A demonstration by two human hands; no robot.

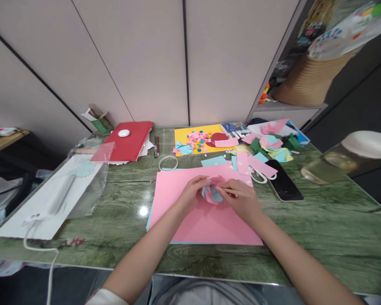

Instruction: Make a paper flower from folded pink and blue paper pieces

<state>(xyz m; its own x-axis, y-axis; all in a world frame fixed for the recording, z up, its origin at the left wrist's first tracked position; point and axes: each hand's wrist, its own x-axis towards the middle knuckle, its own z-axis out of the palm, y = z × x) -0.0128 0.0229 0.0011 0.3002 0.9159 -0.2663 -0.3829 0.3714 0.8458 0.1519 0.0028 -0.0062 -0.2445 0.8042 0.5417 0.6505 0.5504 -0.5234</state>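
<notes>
A folded pink and light-blue paper flower (212, 194) is between my two hands, above a stack of pink paper sheets (206, 226) with light-blue edges showing beneath. My left hand (192, 194) grips the flower's left side, thumb and fingers closed on it. On the other side, my right hand (245, 199) pinches the flower's right edge with its fingertips; whether something thin is also in that pinch is too small to tell. Pink paper strips (243, 164) and white-handled scissors (259, 176) lie just beyond my right hand.
A dark phone (285, 181) and a clear, white-lidded bottle (333, 163) stand to the right. Paper scraps (268, 144) and a yellow sheet (181, 134) with small pink pieces are at the back. Leftward lie a red folder (130, 146), a wire ring (168, 163) and a corded white device (59, 199).
</notes>
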